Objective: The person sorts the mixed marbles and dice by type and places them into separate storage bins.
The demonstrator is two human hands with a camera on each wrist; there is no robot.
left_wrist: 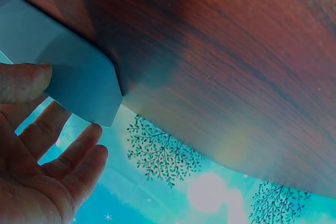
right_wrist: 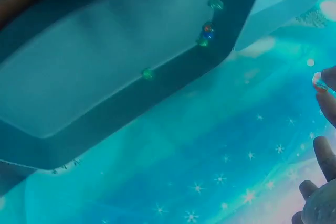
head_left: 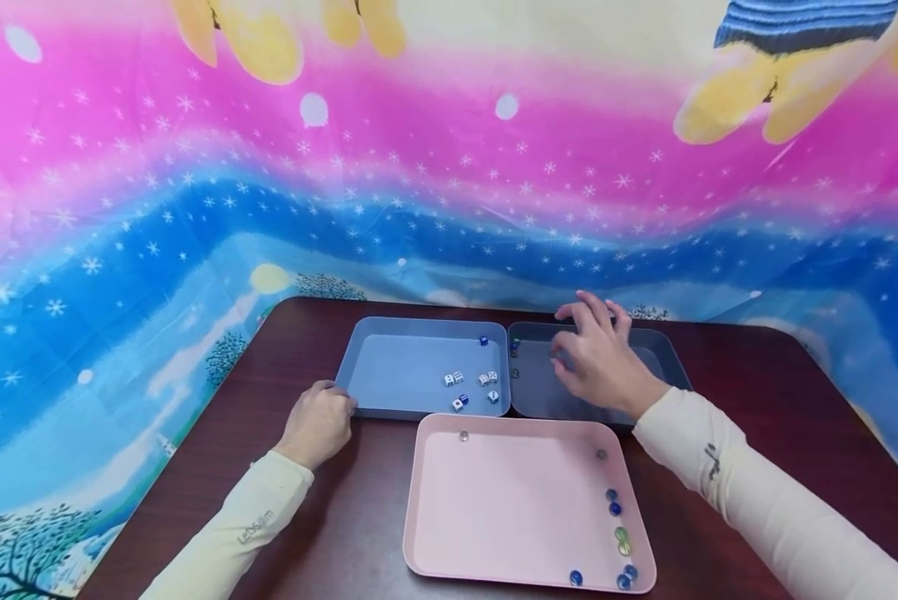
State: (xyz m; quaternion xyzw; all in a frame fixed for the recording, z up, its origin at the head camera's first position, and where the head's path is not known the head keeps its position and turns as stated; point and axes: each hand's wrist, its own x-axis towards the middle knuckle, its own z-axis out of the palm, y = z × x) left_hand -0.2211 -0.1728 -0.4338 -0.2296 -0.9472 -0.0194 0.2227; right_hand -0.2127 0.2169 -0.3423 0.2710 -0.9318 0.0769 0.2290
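Head view shows a left hand (head_left: 317, 423) at the left end of a blue-grey tray (head_left: 388, 375), its thumb on the tray's wall and the other fingers bent around the edge, gripping it. White dice (head_left: 493, 397) and blue dice (head_left: 483, 341) lie toward that tray's right side. Just beside it stands a dark grey tray (head_left: 669, 358), with several marbles (right_wrist: 147, 74) inside. Above this tray is the right hand (head_left: 599, 354); in the right wrist view its thumb and a finger pinch a partly hidden glassy marble (right_wrist: 317, 80), other fingers spread apart. Nearer the person, a pink tray (head_left: 509, 508) holds more marbles, mostly along its right side.
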